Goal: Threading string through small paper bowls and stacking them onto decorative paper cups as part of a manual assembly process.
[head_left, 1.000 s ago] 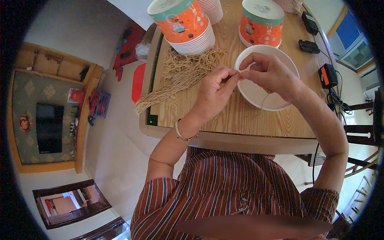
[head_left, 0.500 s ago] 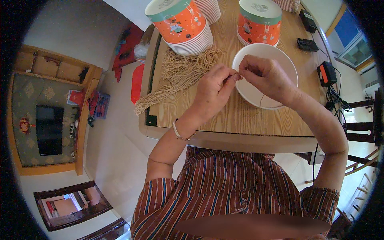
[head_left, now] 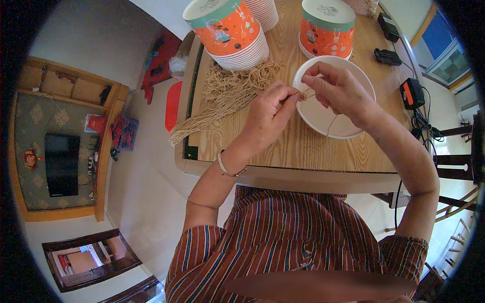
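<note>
My left hand (head_left: 273, 110) is closed, thumb and forefinger pinching a thin beige cord at the left rim of a white round tub (head_left: 348, 129). Above the tub's opening hovers my right hand (head_left: 339, 92), its fingers curled round a strand of the same cord. A short stretch of cord (head_left: 309, 93) spans the gap between the hands, and another piece hangs over the tub's near inner wall. To the left of my left hand, a loose bundle of beige cords (head_left: 212, 113) lies on the wooden table, tangled at its far end.
Stacked orange-and-green paper tubs (head_left: 230, 33) stand upside down beyond the cord bundle. A second such stack (head_left: 327, 28) is behind the white tub. Black adapters (head_left: 387, 56) and a black-and-orange box (head_left: 413, 93) with cables line the right of the table (head_left: 283, 151).
My right hand has drawn slightly away from the left fingertips and its fingers have lifted. Cord now shows between the hands. The left hand has stayed in place.
</note>
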Demonstrator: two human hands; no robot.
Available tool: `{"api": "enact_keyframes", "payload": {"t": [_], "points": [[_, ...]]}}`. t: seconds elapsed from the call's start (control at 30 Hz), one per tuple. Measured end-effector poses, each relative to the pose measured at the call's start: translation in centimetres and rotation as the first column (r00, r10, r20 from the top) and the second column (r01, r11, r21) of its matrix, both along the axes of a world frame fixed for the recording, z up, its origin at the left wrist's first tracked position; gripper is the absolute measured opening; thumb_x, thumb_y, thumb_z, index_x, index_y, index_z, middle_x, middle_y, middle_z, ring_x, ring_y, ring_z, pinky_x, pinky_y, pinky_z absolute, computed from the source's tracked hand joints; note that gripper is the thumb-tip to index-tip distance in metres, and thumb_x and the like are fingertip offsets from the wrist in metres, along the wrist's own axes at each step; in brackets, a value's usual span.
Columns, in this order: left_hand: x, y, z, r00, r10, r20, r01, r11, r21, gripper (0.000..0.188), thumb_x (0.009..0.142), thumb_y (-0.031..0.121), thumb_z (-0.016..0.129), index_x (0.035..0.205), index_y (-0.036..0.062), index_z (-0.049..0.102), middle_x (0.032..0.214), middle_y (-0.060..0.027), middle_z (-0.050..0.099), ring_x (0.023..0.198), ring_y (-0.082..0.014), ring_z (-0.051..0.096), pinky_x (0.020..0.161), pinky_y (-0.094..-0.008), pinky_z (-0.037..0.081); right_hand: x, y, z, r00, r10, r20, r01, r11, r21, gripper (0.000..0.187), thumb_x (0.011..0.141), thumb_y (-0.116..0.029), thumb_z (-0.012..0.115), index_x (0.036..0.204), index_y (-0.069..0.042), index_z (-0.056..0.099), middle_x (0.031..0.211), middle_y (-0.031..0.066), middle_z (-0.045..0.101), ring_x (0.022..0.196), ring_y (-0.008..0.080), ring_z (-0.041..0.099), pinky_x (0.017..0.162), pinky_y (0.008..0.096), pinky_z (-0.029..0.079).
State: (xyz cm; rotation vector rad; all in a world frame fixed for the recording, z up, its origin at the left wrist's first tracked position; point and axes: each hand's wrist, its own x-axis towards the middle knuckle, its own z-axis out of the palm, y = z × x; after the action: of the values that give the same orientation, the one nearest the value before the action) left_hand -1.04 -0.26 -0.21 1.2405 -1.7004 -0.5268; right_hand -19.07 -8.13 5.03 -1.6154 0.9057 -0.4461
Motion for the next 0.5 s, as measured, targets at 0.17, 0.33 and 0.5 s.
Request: {"api": "enact_keyframes", "payload": {"t": [0.17, 0.33, 0.5], "points": [[-0.1, -0.1, 0.0, 1.000, 0.013, 0.002, -0.013, 1.000, -0.005, 0.009, 0.090, 0.004, 0.057, 0.095, -0.0016, 0.062, 0.084, -0.0124, 0.057, 0.075, -0.0242, 0.059, 0.067, -0.0334, 0.047, -0.2, -0.6, -2.8, 0.977, 0.177, 0.123, -0.107, 0.894, -0.434, 0.014, 0.088, -0.016, 0.067, 0.096, -0.006, 0.062, 0.068, -0.0026, 0.050, 0.061, 0.0036, 0.045, 0.051, 0.0219, 0.041], [-0.1, 0.0, 0.1, 1.000, 0.030, -0.001, -0.030, 0.998, 0.064, 0.009, 0.091, 0.004, 0.057, 0.095, -0.0021, 0.061, 0.083, -0.0130, 0.057, 0.075, -0.0264, 0.059, 0.067, -0.0350, 0.047, -0.2, 0.0, -2.8, 0.992, 0.124, -0.034, -0.123, 0.839, -0.529, 0.012, 0.087, -0.009, 0.067, 0.094, -0.002, 0.060, 0.071, 0.0053, 0.057, 0.067, 0.0091, 0.053, 0.058, 0.0269, 0.047], [-0.1, -0.1, 0.5, 0.993, 0.026, 0.112, -0.022, 0.999, -0.037, 0.011, 0.093, 0.005, 0.056, 0.095, -0.0023, 0.064, 0.080, -0.0090, 0.054, 0.068, -0.0174, 0.057, 0.061, -0.0294, 0.046, -0.3, 0.0, -2.5, 0.992, 0.116, -0.047, -0.120, 0.782, -0.611, 0.010, 0.088, -0.009, 0.063, 0.089, 0.000, 0.059, 0.069, 0.0103, 0.058, 0.061, 0.0098, 0.052, 0.057, 0.0294, 0.046]]}}
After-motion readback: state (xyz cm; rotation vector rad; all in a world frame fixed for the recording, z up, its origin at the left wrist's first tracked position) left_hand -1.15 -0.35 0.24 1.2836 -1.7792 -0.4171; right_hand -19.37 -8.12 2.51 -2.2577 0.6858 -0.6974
